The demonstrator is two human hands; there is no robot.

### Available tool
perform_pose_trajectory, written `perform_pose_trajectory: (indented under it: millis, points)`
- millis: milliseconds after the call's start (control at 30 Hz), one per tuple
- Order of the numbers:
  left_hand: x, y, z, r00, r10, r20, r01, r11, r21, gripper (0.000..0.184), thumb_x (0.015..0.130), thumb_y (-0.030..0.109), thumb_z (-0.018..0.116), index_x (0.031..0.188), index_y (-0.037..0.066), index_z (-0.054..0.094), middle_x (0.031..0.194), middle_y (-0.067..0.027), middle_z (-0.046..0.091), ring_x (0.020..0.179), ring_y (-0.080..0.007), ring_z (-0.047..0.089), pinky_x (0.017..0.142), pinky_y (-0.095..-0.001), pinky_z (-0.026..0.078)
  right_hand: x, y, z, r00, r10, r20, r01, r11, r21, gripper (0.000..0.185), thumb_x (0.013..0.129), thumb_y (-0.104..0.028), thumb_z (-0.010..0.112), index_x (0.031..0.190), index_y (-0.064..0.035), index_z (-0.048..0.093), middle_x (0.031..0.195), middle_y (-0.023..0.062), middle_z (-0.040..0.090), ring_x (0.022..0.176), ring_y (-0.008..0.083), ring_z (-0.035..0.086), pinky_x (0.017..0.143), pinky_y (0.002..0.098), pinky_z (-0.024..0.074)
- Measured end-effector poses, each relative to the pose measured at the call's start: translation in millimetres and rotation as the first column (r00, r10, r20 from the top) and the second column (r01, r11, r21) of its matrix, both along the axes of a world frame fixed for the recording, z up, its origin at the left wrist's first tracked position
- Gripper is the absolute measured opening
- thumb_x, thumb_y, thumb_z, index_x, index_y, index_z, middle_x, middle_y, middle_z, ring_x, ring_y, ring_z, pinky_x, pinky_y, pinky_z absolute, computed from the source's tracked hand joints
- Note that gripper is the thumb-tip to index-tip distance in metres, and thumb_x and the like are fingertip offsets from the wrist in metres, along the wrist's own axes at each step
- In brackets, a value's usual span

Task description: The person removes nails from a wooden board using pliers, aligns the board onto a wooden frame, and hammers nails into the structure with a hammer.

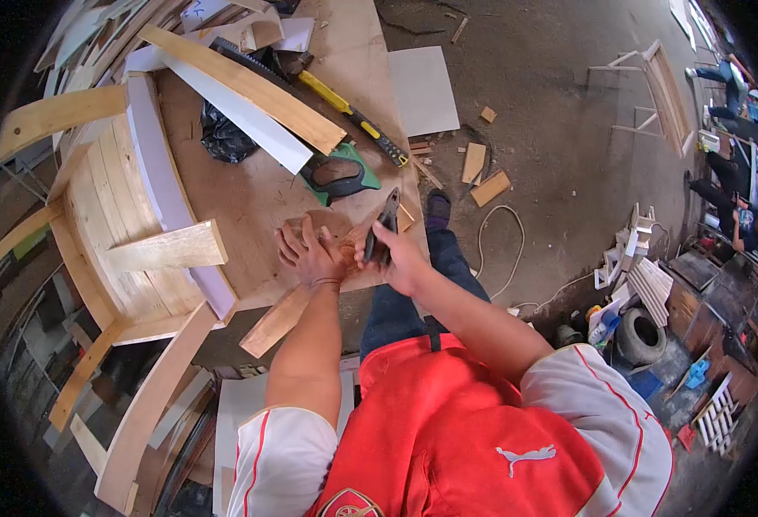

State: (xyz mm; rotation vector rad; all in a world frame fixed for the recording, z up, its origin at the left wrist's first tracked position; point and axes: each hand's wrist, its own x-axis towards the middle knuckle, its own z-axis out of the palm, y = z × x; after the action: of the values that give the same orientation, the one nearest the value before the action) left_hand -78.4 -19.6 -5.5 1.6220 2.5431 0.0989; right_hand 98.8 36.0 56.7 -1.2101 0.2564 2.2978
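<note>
My left hand (308, 252) lies with spread fingers on a reddish-brown wooden piece (332, 222) at the near edge of the plywood table (267, 207). In my right hand (400, 260) is a pair of dark pliers (389, 220), its jaws pointing up and away from me. The two hands are close together, with part of the brown wood between them. A wooden board (277, 320) sticks out below the table edge beside my left forearm. Beyond my hands lies a saw with a green handle (344, 175).
A yellow-black hammer (340, 103), long wood strips (250, 82) and a black plastic bag (224, 136) lie on the table. A wooden frame with legs (121, 224) stands at left. Wood offcuts (489, 187) and a cable (517, 228) lie on the floor. People (728, 177) are at far right.
</note>
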Motion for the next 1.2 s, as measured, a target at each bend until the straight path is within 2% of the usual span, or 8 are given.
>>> perform_pose_trajectory:
  millis: [100,233,333,633,833,933,1033,1200]
  points:
    - [3.3,3.0,11.2,1.000,0.001,0.016,-0.001,1.000,-0.018,0.052,0.098,0.039,0.054,0.146,0.019,0.050,0.160,-0.0186,0.028,0.151,-0.0446,0.018,0.117,-0.0633,0.020,9.7,-16.8,15.6,0.963,0.246,0.108,-0.258,0.958,0.125,0.038,0.109,-0.033,0.047,0.130,-0.0036,0.057,0.100,0.0124,0.071,0.089,0.0247,0.072,0.077,0.0362,0.0589]
    - [3.9,3.6,17.0,1.000,0.000,0.029,0.000,1.000,-0.001,0.052,0.098,0.040,0.055,0.146,0.019,0.050,0.160,-0.0183,0.029,0.151,-0.0439,0.019,0.117,-0.0623,0.021,15.3,-33.0,12.9,0.954,0.295,0.061,-0.301,0.932,0.201,0.045,0.109,-0.037,0.045,0.144,-0.0085,0.049,0.114,0.0126,0.071,0.096,0.0233,0.072,0.080,0.0390,0.0587]
    - [3.9,2.5,13.0,1.000,0.008,0.026,-0.008,1.000,0.021,0.052,0.098,0.040,0.055,0.146,0.020,0.050,0.160,-0.0181,0.029,0.151,-0.0434,0.019,0.118,-0.0622,0.020,12.2,-36.3,1.5,0.938,0.320,0.132,-0.337,0.932,0.133,0.046,0.110,-0.039,0.043,0.147,-0.0122,0.047,0.117,0.0122,0.071,0.100,0.0248,0.072,0.082,0.0405,0.0584]
    - [3.2,1.8,11.9,0.999,0.017,0.051,-0.019,0.999,0.038,0.052,0.098,0.043,0.055,0.146,0.022,0.049,0.159,-0.0187,0.029,0.151,-0.0436,0.019,0.116,-0.0655,0.022,7.2,-44.8,-15.5,0.996,0.091,0.002,-0.091,0.985,0.143,0.049,0.109,-0.046,0.039,0.146,-0.0148,0.048,0.122,0.0144,0.070,0.106,0.0297,0.071,0.088,0.0449,0.0571]
    - [2.9,1.8,13.3,0.998,0.013,0.054,-0.015,0.999,0.043,0.052,0.098,0.046,0.056,0.144,0.022,0.051,0.159,-0.0184,0.029,0.151,-0.0437,0.019,0.116,-0.0658,0.023,4.3,-49.2,-22.4,0.996,0.073,-0.054,-0.059,0.973,0.225,0.053,0.108,-0.049,0.040,0.147,-0.0135,0.047,0.125,0.0166,0.069,0.110,0.0317,0.070,0.090,0.0467,0.0561]
    - [2.6,1.6,10.9,0.998,0.014,0.056,-0.017,0.998,0.060,0.052,0.098,0.047,0.056,0.144,0.022,0.051,0.157,-0.0179,0.031,0.150,-0.0437,0.020,0.115,-0.0652,0.024,-2.4,-45.1,-26.9,0.991,-0.065,-0.116,0.082,0.986,0.147,0.048,0.109,-0.044,0.040,0.143,-0.0105,0.048,0.124,0.0198,0.068,0.107,0.0337,0.071,0.085,0.0497,0.0567]
    - [0.1,-1.4,3.9,0.999,0.009,0.032,-0.012,0.996,0.090,0.052,0.098,0.049,0.055,0.143,0.022,0.052,0.156,-0.0171,0.032,0.149,-0.0437,0.022,0.115,-0.0645,0.025,-6.3,-43.2,-28.2,0.977,-0.124,-0.172,0.158,0.967,0.201,0.046,0.109,-0.045,0.040,0.138,-0.0101,0.050,0.127,0.0206,0.067,0.111,0.0341,0.069,0.087,0.0504,0.0563]
    - [-0.2,-2.4,-2.6,1.000,0.006,0.012,-0.007,0.995,0.096,0.052,0.098,0.052,0.054,0.143,0.023,0.053,0.157,-0.0159,0.031,0.149,-0.0433,0.023,0.115,-0.0633,0.025,-24.9,-42.1,-29.5,0.973,-0.219,-0.066,0.225,0.969,0.101,0.042,0.107,-0.043,0.046,0.122,-0.0063,0.057,0.109,0.0174,0.071,0.090,0.0312,0.072,0.077,0.0467,0.0592]
